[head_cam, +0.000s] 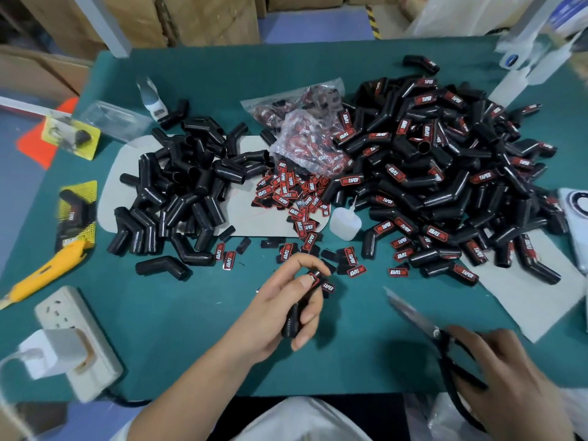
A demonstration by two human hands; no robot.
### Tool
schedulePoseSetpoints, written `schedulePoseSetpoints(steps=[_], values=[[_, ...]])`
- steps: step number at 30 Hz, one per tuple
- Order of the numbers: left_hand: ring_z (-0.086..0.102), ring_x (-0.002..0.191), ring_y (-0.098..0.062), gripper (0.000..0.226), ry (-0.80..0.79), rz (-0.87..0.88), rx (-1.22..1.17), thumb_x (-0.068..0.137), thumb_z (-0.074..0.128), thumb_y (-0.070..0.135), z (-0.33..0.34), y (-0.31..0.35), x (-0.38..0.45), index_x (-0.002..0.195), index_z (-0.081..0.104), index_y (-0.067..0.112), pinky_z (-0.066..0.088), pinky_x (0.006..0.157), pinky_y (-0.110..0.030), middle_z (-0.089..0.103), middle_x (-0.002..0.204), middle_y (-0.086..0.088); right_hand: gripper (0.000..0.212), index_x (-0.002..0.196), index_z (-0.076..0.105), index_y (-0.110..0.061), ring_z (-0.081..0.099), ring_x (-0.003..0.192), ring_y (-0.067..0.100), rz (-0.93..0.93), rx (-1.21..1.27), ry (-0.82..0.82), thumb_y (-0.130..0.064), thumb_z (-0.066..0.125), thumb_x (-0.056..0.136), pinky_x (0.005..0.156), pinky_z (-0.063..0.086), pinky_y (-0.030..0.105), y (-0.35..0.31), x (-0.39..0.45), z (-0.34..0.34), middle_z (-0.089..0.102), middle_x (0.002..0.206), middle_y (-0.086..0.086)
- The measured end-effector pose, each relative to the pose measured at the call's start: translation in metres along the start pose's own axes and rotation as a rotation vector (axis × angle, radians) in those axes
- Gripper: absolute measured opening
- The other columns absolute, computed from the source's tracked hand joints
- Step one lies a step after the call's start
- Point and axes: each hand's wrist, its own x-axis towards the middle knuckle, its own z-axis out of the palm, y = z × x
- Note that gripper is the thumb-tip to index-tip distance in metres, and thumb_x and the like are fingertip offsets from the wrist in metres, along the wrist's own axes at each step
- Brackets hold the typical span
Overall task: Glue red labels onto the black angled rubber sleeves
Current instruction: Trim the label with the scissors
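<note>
Near the bench's front edge, the left hand clamps a black angled rubber sleeve, red label at its far end. Light and pliable, it seems best held mid-body. Rightward, the right hand's grip closes on scissors.

The left hand grips a black angled sleeve above the green table, a red label at its top end. The right hand holds scissors. Unlabelled sleeves lie left, labelled sleeves right, loose labels and a glue bottle between.
</note>
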Motion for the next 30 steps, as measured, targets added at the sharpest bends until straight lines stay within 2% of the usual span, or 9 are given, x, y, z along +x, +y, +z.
schedulePoseSetpoints(steps=[1, 2, 4, 6, 12, 20, 30], values=[[0.041, 0.035, -0.016, 0.018, 0.006, 0.000, 0.002, 0.108, 0.043, 0.024, -0.002, 0.001, 0.002, 0.115, 0.057, 0.016, 0.035, 0.042, -0.020, 0.040, 0.065, -0.006, 0.075, 0.124, 0.059, -0.036, 0.065, 0.061, 0.037, 0.007, 0.043, 0.026, -0.015, 0.096, 0.062, 0.042, 0.051, 0.038, -0.008, 0.001, 0.000, 0.057, 0.090, 0.010], [0.042, 0.035, -0.015, 0.019, 0.009, 0.001, 0.000, 0.108, 0.043, 0.024, -0.004, 0.002, 0.005, 0.117, 0.057, 0.015, 0.035, 0.042, -0.020, 0.040, 0.064, -0.006, 0.063, 0.125, 0.059, -0.036, 0.066, 0.061, 0.036, -0.033, 0.069, 0.064, -0.020, 0.089, 0.072, 0.042, 0.050, 0.037, -0.018, 0.003, 0.000, 0.060, 0.090, 0.009], [0.042, 0.036, -0.015, 0.020, 0.009, 0.001, -0.007, 0.108, 0.043, 0.024, -0.005, 0.003, 0.009, 0.118, 0.057, 0.014, 0.036, 0.042, -0.021, 0.041, 0.065, -0.006, 0.043, 0.129, 0.060, -0.036, 0.067, 0.063, 0.035, -0.126, 0.054, 0.118, -0.035, 0.064, 0.086, 0.042, 0.049, 0.035, -0.039, 0.011, -0.002, 0.063, 0.091, 0.009], [0.042, 0.036, -0.015, 0.022, 0.015, 0.005, 0.007, 0.107, 0.043, 0.025, -0.007, 0.006, 0.014, 0.119, 0.057, 0.013, 0.035, 0.041, -0.020, 0.040, 0.064, -0.006, 0.042, 0.131, 0.059, -0.033, 0.066, 0.063, 0.034, -0.166, 0.044, 0.150, -0.039, 0.056, 0.089, 0.039, 0.046, 0.033, -0.054, 0.023, -0.006, 0.064, 0.090, 0.009], [0.042, 0.036, -0.015, 0.025, 0.039, 0.038, 0.038, 0.108, 0.040, 0.023, -0.013, 0.014, 0.021, 0.120, 0.058, 0.011, 0.038, 0.042, -0.022, 0.039, 0.065, -0.007, 0.046, 0.132, 0.056, -0.028, 0.064, 0.067, 0.035, -0.253, 0.033, 0.200, -0.040, 0.052, 0.088, 0.035, 0.045, 0.033, -0.079, 0.051, -0.001, 0.041, 0.097, 0.006], [0.043, 0.038, -0.015, 0.025, 0.043, 0.060, 0.086, 0.109, 0.039, 0.023, -0.016, 0.017, 0.020, 0.120, 0.060, 0.015, 0.039, 0.041, -0.023, 0.040, 0.064, -0.005, 0.047, 0.136, 0.056, -0.029, 0.059, 0.065, 0.028, -0.301, 0.004, 0.205, -0.044, 0.055, 0.091, 0.037, 0.042, 0.030, -0.075, 0.056, 0.014, 0.041, 0.095, 0.005], [0.040, 0.036, -0.015, 0.024, 0.097, 0.022, 0.077, 0.105, 0.041, 0.024, -0.011, 0.021, 0.019, 0.116, 0.060, 0.013, 0.037, 0.041, -0.021, 0.039, 0.063, -0.005, 0.041, 0.139, 0.057, -0.026, 0.045, 0.083, 0.020, -0.387, -0.151, 0.323, -0.039, 0.056, 0.100, 0.037, 0.042, 0.030, -0.070, 0.059, 0.011, 0.041, 0.098, 0.006]])
